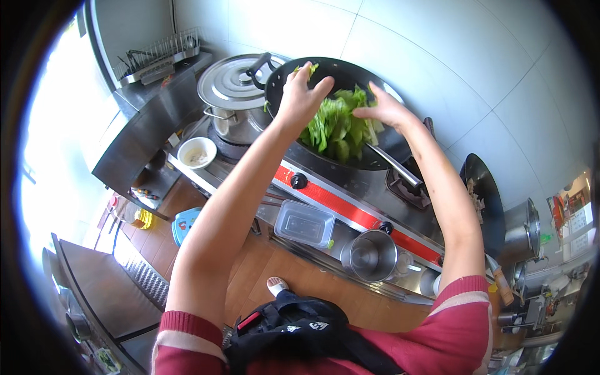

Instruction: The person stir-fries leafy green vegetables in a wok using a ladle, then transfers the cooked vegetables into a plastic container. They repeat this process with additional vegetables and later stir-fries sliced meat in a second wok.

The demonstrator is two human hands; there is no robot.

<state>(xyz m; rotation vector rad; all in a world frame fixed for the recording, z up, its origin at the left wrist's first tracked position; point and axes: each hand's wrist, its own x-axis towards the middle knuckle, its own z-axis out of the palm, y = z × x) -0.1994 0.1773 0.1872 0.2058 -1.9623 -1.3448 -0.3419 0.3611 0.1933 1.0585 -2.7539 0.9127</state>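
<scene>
Green leafy vegetables [340, 124] lie heaped in a large black wok [328, 68] on the stove. My left hand [302, 96] is over the wok's left part with its fingers apart; a bit of leaf shows by the fingertips. To the right of the heap, my right hand [384, 108] is spread, thumb and fingers apart, close to the leaves. Whether either hand touches the heap cannot be told. A metal utensil handle [396, 166] sticks out from under the leaves over the wok's near right rim.
A lidded steel pot [234, 84] stands left of the wok, near a white bowl [197, 153]. Along the stove's front edge are a clear plastic container [304, 223] and a steel pot [369, 255]. A second wok [492, 211] holds food at the right.
</scene>
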